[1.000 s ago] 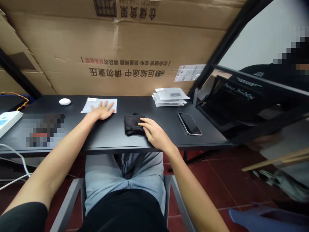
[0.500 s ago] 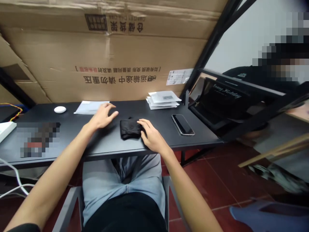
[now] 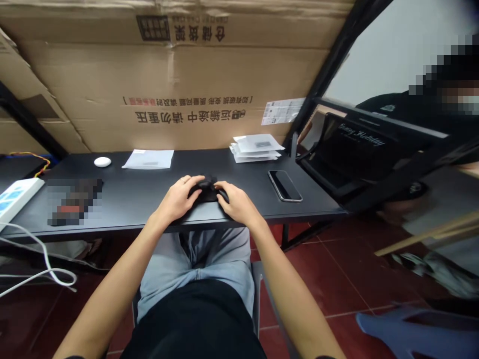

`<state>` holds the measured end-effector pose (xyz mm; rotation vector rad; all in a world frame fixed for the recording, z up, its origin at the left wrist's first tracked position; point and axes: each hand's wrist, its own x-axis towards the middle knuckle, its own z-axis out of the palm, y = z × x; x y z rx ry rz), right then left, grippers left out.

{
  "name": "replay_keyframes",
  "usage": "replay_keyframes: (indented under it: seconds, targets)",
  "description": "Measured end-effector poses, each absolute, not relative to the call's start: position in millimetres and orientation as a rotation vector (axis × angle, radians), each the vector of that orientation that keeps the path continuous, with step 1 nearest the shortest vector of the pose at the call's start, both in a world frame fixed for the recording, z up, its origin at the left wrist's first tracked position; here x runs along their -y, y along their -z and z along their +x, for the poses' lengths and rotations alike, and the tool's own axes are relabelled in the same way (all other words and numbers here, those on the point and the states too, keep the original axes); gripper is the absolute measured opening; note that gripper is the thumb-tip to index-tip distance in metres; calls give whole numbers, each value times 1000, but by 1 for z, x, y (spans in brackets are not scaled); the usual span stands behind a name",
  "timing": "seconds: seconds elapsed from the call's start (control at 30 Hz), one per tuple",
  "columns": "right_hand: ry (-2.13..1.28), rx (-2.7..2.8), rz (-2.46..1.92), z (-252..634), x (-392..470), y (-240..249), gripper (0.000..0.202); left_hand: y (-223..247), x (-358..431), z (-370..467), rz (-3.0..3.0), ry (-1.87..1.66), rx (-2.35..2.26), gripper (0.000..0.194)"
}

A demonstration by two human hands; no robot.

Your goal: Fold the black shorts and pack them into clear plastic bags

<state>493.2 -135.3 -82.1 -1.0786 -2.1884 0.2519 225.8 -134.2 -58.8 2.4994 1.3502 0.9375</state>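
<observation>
A small folded black cloth (image 3: 208,193) lies on the black table in front of me, partly covered by my fingers. My left hand (image 3: 180,197) grips its left side, thumb and fingers curled around the edge. At the opposite side my right hand (image 3: 236,203) holds it in the same way. The middle of the cloth bulges up a little between the hands. Behind my left hand lies a flat, whitish plastic packet (image 3: 148,159), and to the right of my right hand rests a phone (image 3: 285,186).
Several whitish packets (image 3: 256,148) are stacked at the back, against a cardboard sheet (image 3: 187,75). A white oval case (image 3: 102,162), a blurred dark item (image 3: 77,202) and a power strip (image 3: 17,199) with white cables are on the left. Another person (image 3: 407,107) sits at the right.
My left hand has come down and right from above the table onto the cloth. My right hand has closed on its other side, and the cloth now looks bunched. The view has shifted slightly.
</observation>
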Motion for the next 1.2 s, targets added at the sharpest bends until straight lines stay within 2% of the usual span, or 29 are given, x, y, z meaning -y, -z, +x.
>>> replay_keyframes:
  seconds: [0.13, 0.3, 0.43, 0.53, 0.6, 0.67, 0.73, 0.83, 0.93, 1.03, 1.13, 1.2]
  targets:
    - [-181, 2204, -1075, 492, 135, 84, 30, 62, 149, 194, 2294, -1095, -1591, 70]
    - [-112, 2176, -1136, 490, 138, 84, 23, 68, 168, 158, 2073, -1060, -2039, 88]
    - [-111, 2159, -1137, 490, 140, 83, 19, 65, 171, 161, 2117, -1125, -2076, 81]
    - [-117, 2153, -1136, 490, 141, 82, 19, 59, 167, 176, 2320, -1034, -1952, 77]
    - [-117, 2154, -1140, 490, 141, 82, 20, 57, 163, 183, 2382, -964, -1921, 61]
    - [-105, 2152, -1155, 489, 141, 82, 21, 58, 157, 183, 2341, -966, -1934, 36]
    - [-75, 2144, -1177, 489, 140, 83, 23, 59, 152, 172, 2224, -1025, -1995, 25]
    - [-32, 2124, -1201, 488, 138, 84, 26, 62, 151, 142, 1961, -1087, -2217, 33]
    - [-39, 2085, -1225, 488, 137, 85, 28, 67, 157, 111, 1743, -1050, -2381, 54]
    - [-96, 2020, -1241, 490, 134, 85, 21, 70, 163, 95, 1793, -1066, -2368, 73]
    - [-189, 1934, -1207, 493, 123, 84, 11, 66, 157, 94, 2019, -1114, -2269, 67]
    - [-236, 1906, -1193, 495, 110, 83, 28, 61, 146, 95, 2153, -1071, -2170, 65]
